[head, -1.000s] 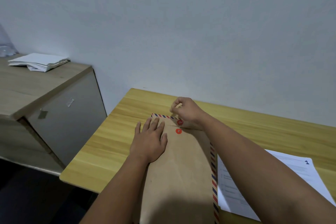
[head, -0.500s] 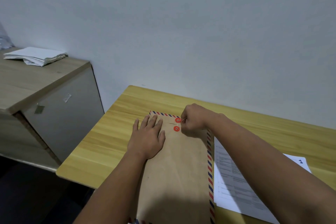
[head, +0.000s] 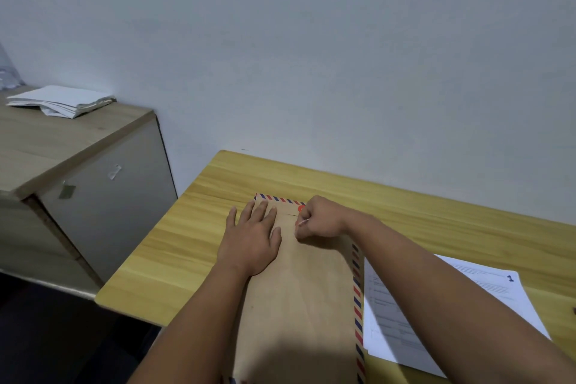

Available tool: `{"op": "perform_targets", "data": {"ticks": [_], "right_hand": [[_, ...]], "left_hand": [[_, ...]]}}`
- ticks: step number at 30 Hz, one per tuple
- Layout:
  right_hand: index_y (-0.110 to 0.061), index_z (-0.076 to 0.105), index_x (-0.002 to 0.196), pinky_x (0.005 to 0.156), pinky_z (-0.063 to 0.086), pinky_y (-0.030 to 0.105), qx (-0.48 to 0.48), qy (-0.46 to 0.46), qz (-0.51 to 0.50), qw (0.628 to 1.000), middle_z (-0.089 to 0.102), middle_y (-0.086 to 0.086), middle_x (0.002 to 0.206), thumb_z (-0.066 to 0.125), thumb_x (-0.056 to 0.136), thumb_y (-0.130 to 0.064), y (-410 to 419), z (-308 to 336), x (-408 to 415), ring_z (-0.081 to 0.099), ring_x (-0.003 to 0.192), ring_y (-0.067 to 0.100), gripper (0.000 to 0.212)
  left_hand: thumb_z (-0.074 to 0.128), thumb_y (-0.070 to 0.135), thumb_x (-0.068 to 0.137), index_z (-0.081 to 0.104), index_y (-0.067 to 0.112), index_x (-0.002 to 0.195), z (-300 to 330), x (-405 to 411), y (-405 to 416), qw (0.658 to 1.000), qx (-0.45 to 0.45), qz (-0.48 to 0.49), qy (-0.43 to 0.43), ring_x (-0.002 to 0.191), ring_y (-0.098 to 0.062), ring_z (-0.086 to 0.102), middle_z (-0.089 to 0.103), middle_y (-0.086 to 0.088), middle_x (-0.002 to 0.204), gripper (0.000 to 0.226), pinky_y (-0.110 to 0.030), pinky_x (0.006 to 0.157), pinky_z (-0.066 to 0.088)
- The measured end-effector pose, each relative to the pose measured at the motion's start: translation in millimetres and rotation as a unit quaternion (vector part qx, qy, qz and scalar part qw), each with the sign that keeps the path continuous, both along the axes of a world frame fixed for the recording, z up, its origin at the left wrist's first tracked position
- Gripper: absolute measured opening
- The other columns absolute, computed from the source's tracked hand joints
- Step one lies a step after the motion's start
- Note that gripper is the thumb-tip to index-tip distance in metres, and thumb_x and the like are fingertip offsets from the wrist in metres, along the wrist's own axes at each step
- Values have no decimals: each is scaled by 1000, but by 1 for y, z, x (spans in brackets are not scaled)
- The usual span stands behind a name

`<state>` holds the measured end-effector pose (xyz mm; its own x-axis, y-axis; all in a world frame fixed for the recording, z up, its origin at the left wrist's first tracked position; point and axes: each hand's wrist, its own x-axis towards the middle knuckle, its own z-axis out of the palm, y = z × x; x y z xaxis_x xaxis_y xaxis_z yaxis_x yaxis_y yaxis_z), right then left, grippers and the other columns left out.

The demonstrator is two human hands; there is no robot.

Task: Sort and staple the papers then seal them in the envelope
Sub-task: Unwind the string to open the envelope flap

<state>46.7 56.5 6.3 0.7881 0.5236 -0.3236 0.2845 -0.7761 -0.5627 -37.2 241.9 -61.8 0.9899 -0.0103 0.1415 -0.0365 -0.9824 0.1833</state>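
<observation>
The brown envelope [head: 299, 299] with the red and blue striped border lies flat on the wooden worktop [head: 193, 240], its flap end at 12 o'clock, away from the person. The left hand [head: 251, 240] lies flat on it with straight fingers, at 9 o'clock from the closure; I think it presses the envelope down so it does not slide while the other hand works. The right hand [head: 321, 218] is clenched and pinches a thin light string [head: 302, 222] between thumb and fingers, just beside a red closure disc [head: 300, 209] which is half hidden by the knuckles. It seems the string is being wound around the discs to close the flap, so the sealing is probably near its end. At 3 o'clock from the envelope, printed papers [head: 486, 299] marked "1" lie on the worktop, outside the envelope; whether other papers are inside, I cannot tell. On the cabinet [head: 93, 171] at 10 o'clock rests a stack of white sheets [head: 59, 100].
</observation>
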Motion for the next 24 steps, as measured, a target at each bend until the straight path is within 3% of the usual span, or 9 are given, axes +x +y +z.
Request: {"op": "perform_targets", "data": {"ticks": [2,5,8,10,16,19,22,24], "right_hand": [[-14,75,71,64,46,28,-53,-1,-13,999,68,-1,71,79,79,-24,-17,8,6,59,69,12,13],[-6,73,73,60,41,30,-103,-48,-38,993,61,0,65,71,73,-30,-34,20,20,53,64,17,24],[-13,56,56,58,36,31,-140,-99,-52,984,47,2,59,63,74,-24,-36,31,28,43,61,21,22],[-13,55,59,58,37,31,-130,-100,-62,984,48,4,61,67,75,-23,-35,37,33,44,62,21,22],[-4,74,78,52,34,28,51,74,-52,995,52,0,59,80,83,-20,-14,48,26,41,50,12,18],[-4,69,86,48,35,24,158,70,-85,981,65,-8,61,73,94,-13,9,41,18,48,48,8,13],[-7,60,100,45,42,23,261,80,-187,944,69,9,82,63,102,-13,21,32,19,57,48,12,6],[-7,54,106,50,49,28,350,148,-256,889,72,18,99,54,106,-10,22,29,18,60,54,19,3]], "left_hand": [[20,51,102,29,28,157,0,0,0,1000,-2,1,1,157,-20,7,19,4,169,61,-53,125,3],[20,51,102,28,29,158,1,0,-1,1000,-8,-3,2,157,-19,5,17,5,169,61,-54,125,2],[20,51,102,27,30,158,1,0,-1,1000,-7,-5,5,157,-18,4,16,5,169,60,-54,125,1],[20,51,102,27,30,158,1,0,-1,1000,-7,-5,6,157,-18,3,16,5,169,60,-54,124,1],[19,52,101,28,30,157,0,0,0,1000,-6,-6,4,157,-19,5,17,5,169,61,-55,124,2],[19,51,101,27,29,157,1,0,-1,1000,-1,-7,2,157,-20,5,17,5,169,61,-56,124,3],[17,51,101,26,29,158,1,-1,-1,1000,0,-7,4,157,-20,4,16,5,169,61,-56,124,2],[17,51,102,26,29,158,1,-1,-1,1000,2,-7,5,157,-20,4,16,5,169,61,-56,124,1]]}}
